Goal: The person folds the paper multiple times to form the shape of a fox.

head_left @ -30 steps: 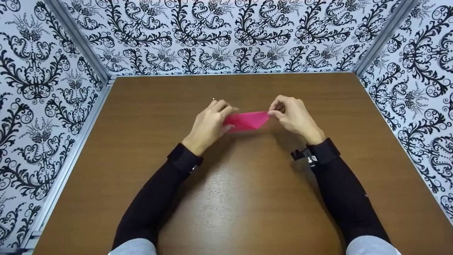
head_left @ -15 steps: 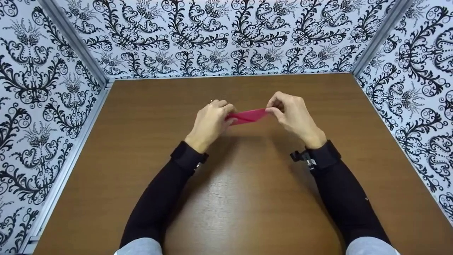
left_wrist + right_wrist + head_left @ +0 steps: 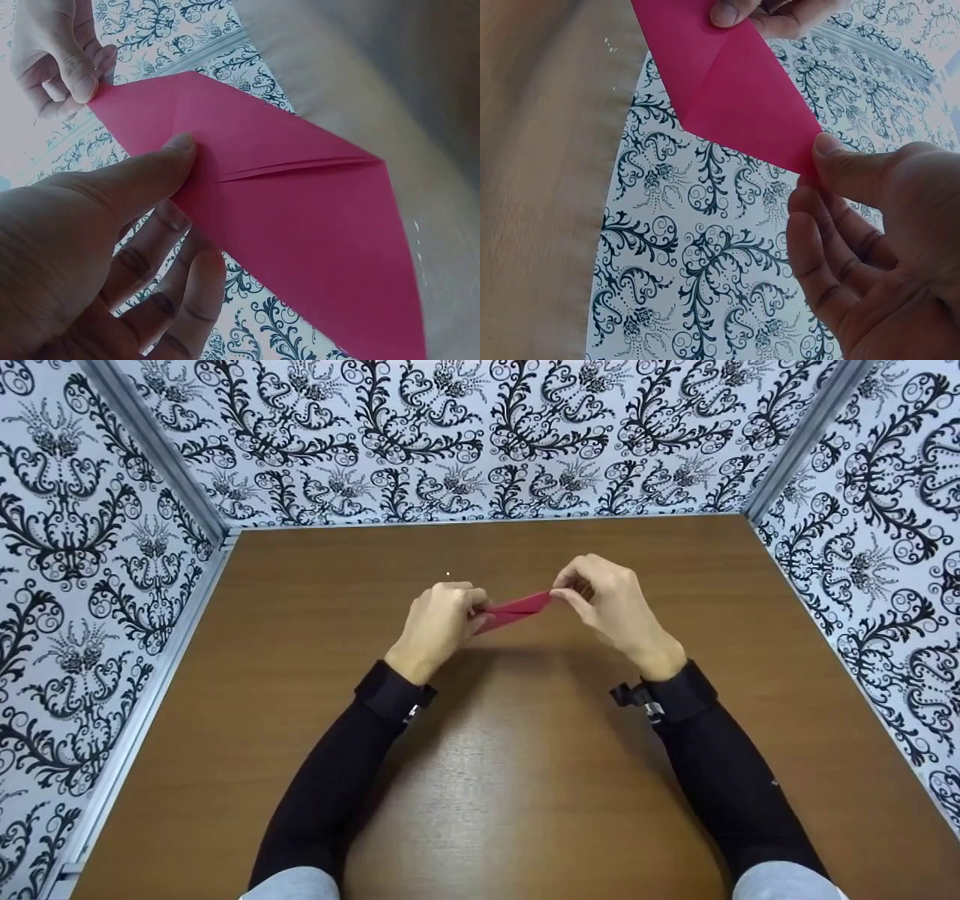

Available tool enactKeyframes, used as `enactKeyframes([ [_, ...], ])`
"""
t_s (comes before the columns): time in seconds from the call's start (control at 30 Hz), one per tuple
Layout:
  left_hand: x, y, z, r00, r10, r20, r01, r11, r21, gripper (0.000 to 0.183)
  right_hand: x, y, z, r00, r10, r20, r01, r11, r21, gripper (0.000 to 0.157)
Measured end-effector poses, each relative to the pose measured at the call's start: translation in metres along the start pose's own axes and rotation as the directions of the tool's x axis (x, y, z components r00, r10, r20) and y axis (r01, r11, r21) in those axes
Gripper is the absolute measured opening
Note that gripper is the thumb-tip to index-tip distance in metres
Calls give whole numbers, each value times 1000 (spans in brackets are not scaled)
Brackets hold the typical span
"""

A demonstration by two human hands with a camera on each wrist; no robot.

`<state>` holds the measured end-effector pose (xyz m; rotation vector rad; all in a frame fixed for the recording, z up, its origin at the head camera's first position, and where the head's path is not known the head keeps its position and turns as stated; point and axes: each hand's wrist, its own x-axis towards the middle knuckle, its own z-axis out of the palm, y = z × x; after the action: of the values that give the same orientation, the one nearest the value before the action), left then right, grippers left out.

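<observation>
A folded sheet of pink paper (image 3: pixel 517 610) is held in the air between both hands, over the middle of the table. My left hand (image 3: pixel 441 621) pinches it near its middle edge, thumb on the face turned to the left wrist view and fingers behind. In that view the folded paper (image 3: pixel 300 202) shows flat, with slanted edges and a narrow slit where two flaps meet. With thumb and fingertip my right hand (image 3: pixel 615 604) pinches the pointed right corner. From the right wrist view a crease crosses the pink paper (image 3: pixel 735 97).
The brown wooden table (image 3: pixel 480 780) lies beneath both arms. White walls with black scrollwork (image 3: pixel 465 442) close off the back and sides, with metal rails (image 3: pixel 154 450) at the corners. A tiny white speck (image 3: pixel 448 574) shows beyond the left hand.
Over the last second the paper has tilted so that it looks narrower from the head. Both hands hold on throughout; the right hand has shifted slightly left.
</observation>
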<state>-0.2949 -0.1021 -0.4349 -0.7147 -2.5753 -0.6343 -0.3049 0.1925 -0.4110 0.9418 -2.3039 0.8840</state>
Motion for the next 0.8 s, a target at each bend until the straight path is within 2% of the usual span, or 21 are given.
enactKeyframes([
  [0.2,0,-4,-2,1000,-16,14,17,999,-39,5,-1,0,3,999,-5,-32,6,999,40,19],
  [0.43,1,-11,-8,1000,-29,-2,29,989,-148,5,2,5,7,994,90,-54,-82,986,147,37],
  [0.53,1,-11,-10,999,-29,-21,23,972,-234,8,1,8,10,989,145,-38,-135,972,190,39],
  [0.67,3,-9,-9,997,-51,-56,27,934,-357,12,0,7,14,975,223,14,-218,934,285,37],
  [0.8,6,-5,-7,994,-64,-86,21,901,-433,15,0,5,17,964,258,61,-262,895,360,32],
])
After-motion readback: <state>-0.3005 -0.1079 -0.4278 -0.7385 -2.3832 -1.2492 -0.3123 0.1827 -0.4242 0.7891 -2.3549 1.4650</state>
